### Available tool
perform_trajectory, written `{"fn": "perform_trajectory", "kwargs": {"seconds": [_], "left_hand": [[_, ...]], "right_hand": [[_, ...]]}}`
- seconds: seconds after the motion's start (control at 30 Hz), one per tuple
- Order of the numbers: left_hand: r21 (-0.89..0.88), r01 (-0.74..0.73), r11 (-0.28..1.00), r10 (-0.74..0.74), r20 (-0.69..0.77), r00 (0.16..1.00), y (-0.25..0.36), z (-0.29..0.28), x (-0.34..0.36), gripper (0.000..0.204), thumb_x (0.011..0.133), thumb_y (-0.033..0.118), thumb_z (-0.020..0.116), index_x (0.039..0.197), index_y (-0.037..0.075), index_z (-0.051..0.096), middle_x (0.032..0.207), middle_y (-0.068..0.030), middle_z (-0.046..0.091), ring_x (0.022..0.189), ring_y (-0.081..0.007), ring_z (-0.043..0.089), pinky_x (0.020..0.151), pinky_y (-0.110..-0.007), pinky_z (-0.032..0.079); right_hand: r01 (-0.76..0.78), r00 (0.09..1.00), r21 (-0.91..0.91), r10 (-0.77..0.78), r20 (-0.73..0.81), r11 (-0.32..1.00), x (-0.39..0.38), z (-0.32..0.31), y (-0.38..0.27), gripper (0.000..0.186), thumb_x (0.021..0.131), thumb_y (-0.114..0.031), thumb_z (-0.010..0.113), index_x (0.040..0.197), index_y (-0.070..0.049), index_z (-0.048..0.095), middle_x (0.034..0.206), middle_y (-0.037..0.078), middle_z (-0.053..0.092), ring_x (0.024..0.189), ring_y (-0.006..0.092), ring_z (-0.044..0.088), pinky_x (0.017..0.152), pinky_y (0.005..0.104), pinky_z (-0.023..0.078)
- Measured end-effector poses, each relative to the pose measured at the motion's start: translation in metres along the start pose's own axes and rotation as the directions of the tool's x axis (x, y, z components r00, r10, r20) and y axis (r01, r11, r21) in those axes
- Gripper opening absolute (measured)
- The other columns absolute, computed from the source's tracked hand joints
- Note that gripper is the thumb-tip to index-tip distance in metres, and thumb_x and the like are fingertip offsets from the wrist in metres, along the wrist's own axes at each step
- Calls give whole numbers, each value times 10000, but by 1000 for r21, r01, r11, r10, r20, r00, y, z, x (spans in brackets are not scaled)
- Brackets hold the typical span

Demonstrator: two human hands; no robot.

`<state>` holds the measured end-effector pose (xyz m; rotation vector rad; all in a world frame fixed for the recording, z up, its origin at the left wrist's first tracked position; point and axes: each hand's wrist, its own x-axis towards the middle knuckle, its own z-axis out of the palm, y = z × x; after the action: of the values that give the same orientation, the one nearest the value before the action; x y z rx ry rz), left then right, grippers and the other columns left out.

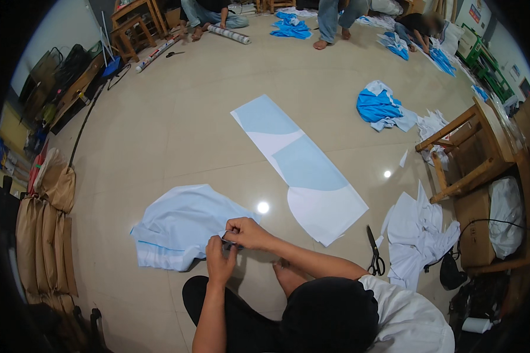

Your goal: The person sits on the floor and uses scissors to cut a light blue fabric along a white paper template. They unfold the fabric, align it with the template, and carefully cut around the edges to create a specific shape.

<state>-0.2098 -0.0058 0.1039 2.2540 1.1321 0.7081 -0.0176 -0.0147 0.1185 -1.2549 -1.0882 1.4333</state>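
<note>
My left hand (pixel 221 262) and my right hand (pixel 244 232) meet at the right edge of a crumpled pale blue fabric piece (pixel 182 220) on the floor. Both have their fingers closed around something small at that edge; I cannot make out what it is. Beyond them, to the right, a long printed strip (pixel 312 165) in pale blue and white lies flat, running diagonally. Black-handled scissors (pixel 376 259) rest on the floor to the right of my right arm, beside a heap of white fabric (pixel 418 229).
A bright blue fabric pile (pixel 378 105) and wooden stool (pixel 477 147) are at right. Brown paper bundles (pixel 44 244) line the left. At the back are rolls (pixel 228 34), a standing person's legs (pixel 330 23), a seated person (pixel 206 15) and a crouching person (pixel 412 35).
</note>
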Motion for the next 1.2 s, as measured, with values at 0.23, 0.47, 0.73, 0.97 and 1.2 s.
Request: {"fn": "perform_trajectory", "kwargs": {"seconds": [0.23, 0.47, 0.73, 0.97, 1.2], "left_hand": [[-413, 158, 897, -221, -109, 969, -5, 2, 2, 112, 1095, 91, 607, 1092, -1, 543, 888, -66, 528, 785, -217, 532, 721, -344, 448], [-406, 209, 890, -306, -192, 932, -7, -7, 8, 184, 1116, 155, 616, 1225, 23, 550, 1005, -51, 572, 918, -151, 544, 853, -305, 483], [-598, 217, 771, -268, 4, 963, -6, -12, 7, 245, 1043, 194, 752, 1159, 18, 628, 1057, -27, 623, 977, -129, 552, 888, -286, 476], [-537, 313, 783, -349, 37, 936, -13, -16, 8, 126, 1032, 88, 741, 1088, -1, 672, 973, -27, 678, 912, -106, 587, 844, -267, 496], [-589, 243, 771, -361, -90, 928, -21, -8, 10, 99, 1014, 65, 749, 1051, -6, 691, 959, -38, 703, 915, -119, 633, 841, -283, 518]], "right_hand": [[38, 999, -203, -38, 4, 978, -6, -19, -3, 191, 1001, -190, 748, 1046, -6, 768, 756, 1, 649, 684, 70, 557, 631, 277, 449], [5, 962, -336, 87, 259, 942, -21, -29, -5, 431, 979, -374, 838, 784, -28, 669, 671, -32, 535, 675, 77, 464, 646, 290, 393], [-129, 976, 65, 115, 185, 990, -21, -21, -12, 369, 959, -354, 878, 795, -75, 701, 696, -63, 559, 668, 45, 475, 600, 264, 366], [-161, 973, 166, 129, 189, 973, -22, -27, -7, 304, 967, -341, 873, 910, -67, 754, 739, -72, 602, 655, 33, 475, 583, 250, 356], [-289, 932, 221, 220, 290, 932, -21, -21, 7, 320, 1093, -358, 711, 935, -79, 726, 735, -48, 637, 645, 57, 596, 598, 248, 477]]}}
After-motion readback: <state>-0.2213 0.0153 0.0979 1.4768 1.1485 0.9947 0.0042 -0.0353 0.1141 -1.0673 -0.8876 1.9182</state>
